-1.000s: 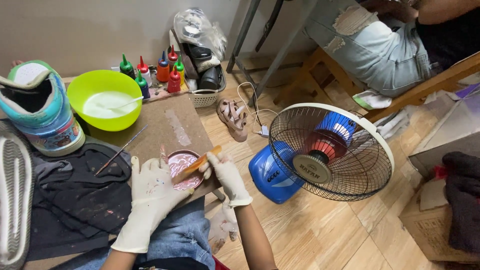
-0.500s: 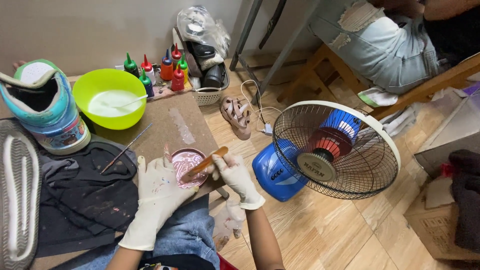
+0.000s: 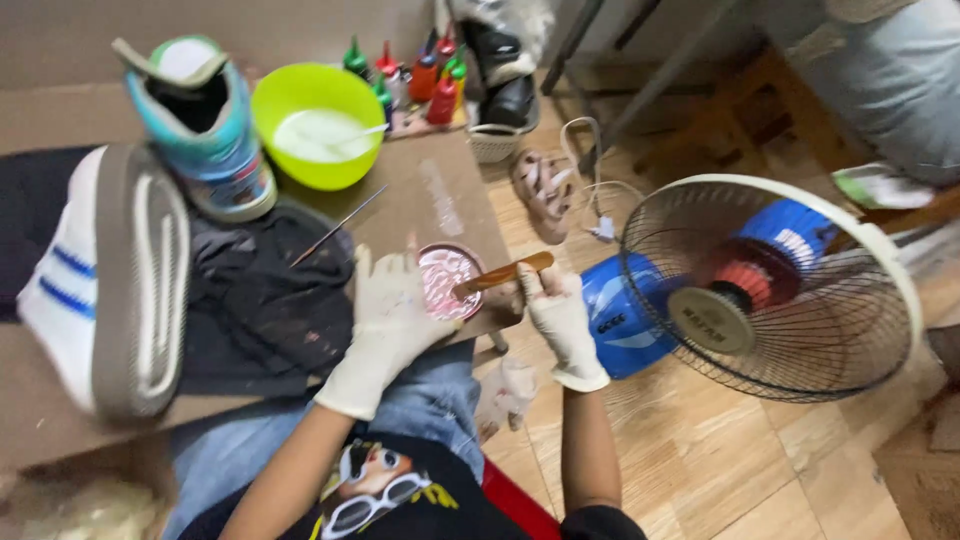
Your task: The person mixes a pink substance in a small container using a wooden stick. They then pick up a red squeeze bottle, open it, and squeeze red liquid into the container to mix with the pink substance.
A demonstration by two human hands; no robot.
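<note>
In the middle of the frame the left hand (image 3: 385,320), in a white glove, rests on the brown counter (image 3: 440,195) with its fingers spread open, touching the left side of a small round dish (image 3: 447,281) of pink paint. The right hand (image 3: 560,320), gloved too, has its fingers closed around a wooden stick (image 3: 503,275), and the stick's tip seems to dip into the dish, though the view is a bit blurry there. To the left of the dish lies a dark cloth (image 3: 265,310) with a thin brush (image 3: 338,226) on it. At the far left a white shoe with blue stripes (image 3: 105,280) lies on its side, and a teal shoe (image 3: 205,135) stands in the upper left. Beside it sits a green bowl (image 3: 315,125) of white stuff. Little paint bottles (image 3: 425,80) stand at the top middle. On the right, a blue fan (image 3: 760,290) stands on the wooden floor (image 3: 720,470)
</note>
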